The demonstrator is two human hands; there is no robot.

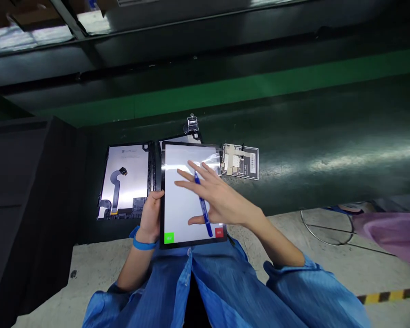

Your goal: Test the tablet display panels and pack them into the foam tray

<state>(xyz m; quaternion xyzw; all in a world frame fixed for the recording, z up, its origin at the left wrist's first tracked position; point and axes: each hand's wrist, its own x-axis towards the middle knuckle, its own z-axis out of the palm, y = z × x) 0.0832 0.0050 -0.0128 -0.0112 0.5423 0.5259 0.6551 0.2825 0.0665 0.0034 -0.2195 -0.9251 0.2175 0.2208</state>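
- Left hand (151, 216) clamps the tablet (181, 205) at nine o'clock, long side twelve-to-six
- Right hand (222, 198) above, fingers splayed, blue pen (204, 210) wedged among them, eleven-to-five

I look out from one camera on my head, facing forward and steeply down past my blue jacket (222, 287). My left hand (151, 216), right hand (225, 198) and the tablet (179, 205) sit near, around the middle; the bench (314, 155) stretches beyond them, with floor (99, 269) below.
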